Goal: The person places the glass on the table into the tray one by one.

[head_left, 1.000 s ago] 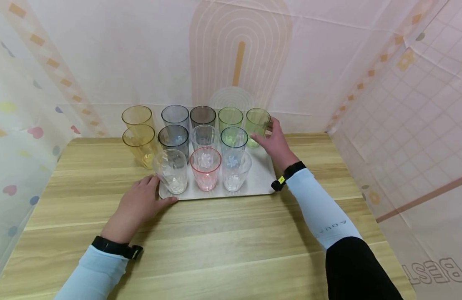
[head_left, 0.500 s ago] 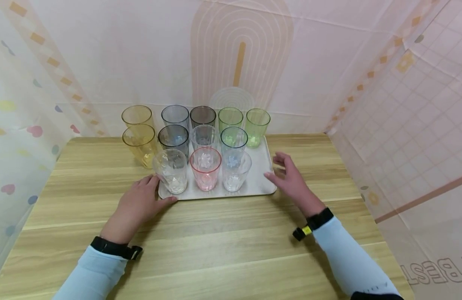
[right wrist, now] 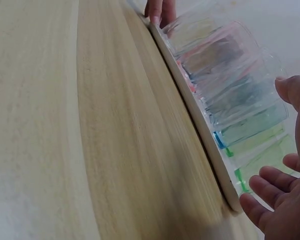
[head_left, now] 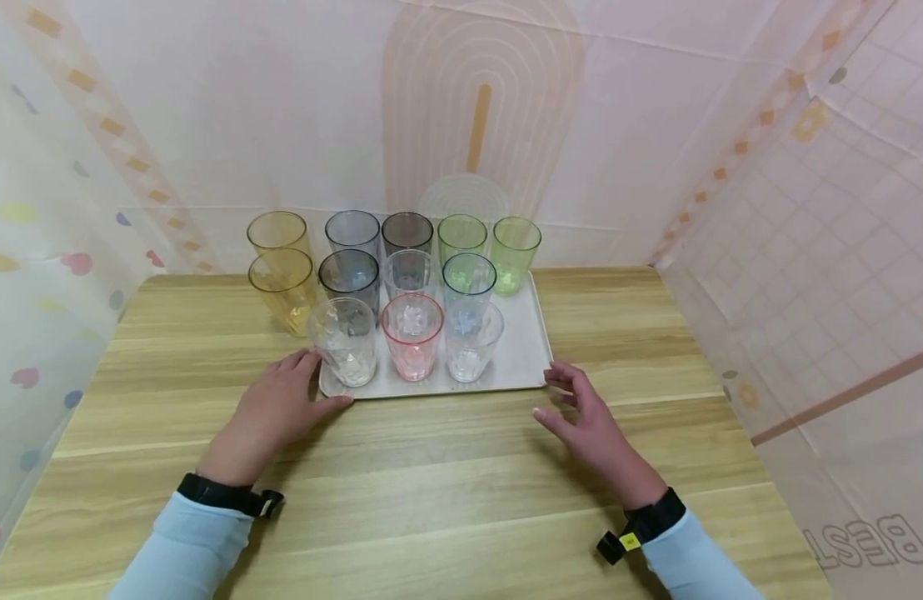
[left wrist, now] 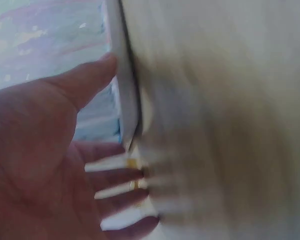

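Note:
A pale tray (head_left: 523, 360) stands on the wooden table (head_left: 431, 492) and carries several clear and coloured plastic tumblers in rows. A green tumbler (head_left: 516, 252) stands at its back right, a pink one (head_left: 411, 335) in the front row. My left hand (head_left: 300, 390) rests against the tray's front-left corner, thumb along the front edge; the blurred left wrist view shows the thumb (left wrist: 90, 75) at the tray's rim (left wrist: 126, 105). My right hand (head_left: 574, 408) hovers with relaxed fingers just off the front-right corner, holding nothing; the right wrist view shows its fingers (right wrist: 262, 210) beside the tray's edge (right wrist: 190, 107).
Two yellow tumblers (head_left: 285, 287) stand at the left end of the rows, by the tray's left side. Patterned sheet walls (head_left: 806, 208) close in the table on three sides. Bare wood lies in front of the tray and to its right.
My right hand let go of the green tumbler at the back right and drew back to the tray's front-right corner. The left hand and the tumblers stayed put.

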